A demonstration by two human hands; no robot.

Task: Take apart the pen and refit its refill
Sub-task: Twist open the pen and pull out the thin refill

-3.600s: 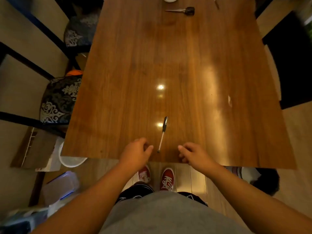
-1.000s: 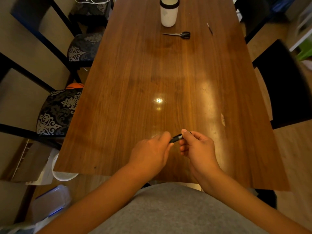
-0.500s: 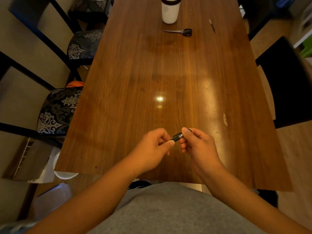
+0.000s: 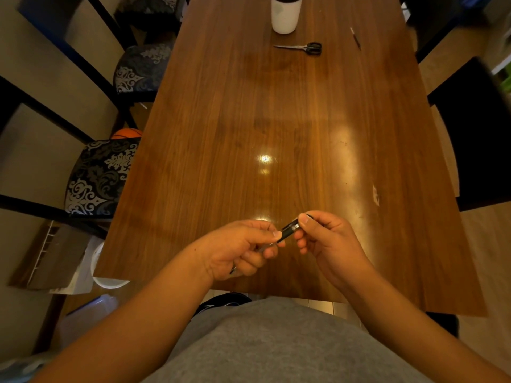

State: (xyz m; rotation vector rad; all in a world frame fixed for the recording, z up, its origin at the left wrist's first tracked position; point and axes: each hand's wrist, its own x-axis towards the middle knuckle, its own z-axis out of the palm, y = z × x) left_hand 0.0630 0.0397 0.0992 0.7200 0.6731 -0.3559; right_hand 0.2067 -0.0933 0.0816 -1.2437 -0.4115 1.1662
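the pen (image 4: 289, 229) is held above the worktop (image 4: 249, 120), just inside its near edge and about midway along it, slanting from low on the left to high on the right. the left hand (image 4: 243, 247) is curled round the lower barrel, with thumb and forefinger pinching it near the middle. a short bit of the tip end pokes out below the palm. the right hand (image 4: 329, 241) has thumb and fingers closed on the upper, dark section. only a short dark stretch with a pale band shows between the two hands. no gap between the halves is visible and no refill can be seen, so the pen looks to be in one piece.

by my reading this is the first step: loosening the upper section from the barrel. whether it is threaded or push-fit cannot be told from here. the next move calls for the left hand to hold the barrel firm while the right turns or draws its end away along the pen's own line, without bending it. once the halves part, the refill and perhaps a small spring may come loose, so working low over the worktop would stop them dropping past the near edge.

toward the far edge stands a white cup (image 4: 286, 13), with scissors (image 4: 301, 47) just in front of it and a thin dark stick (image 4: 355, 37) nearer the far right corner, all well apart from the hands.
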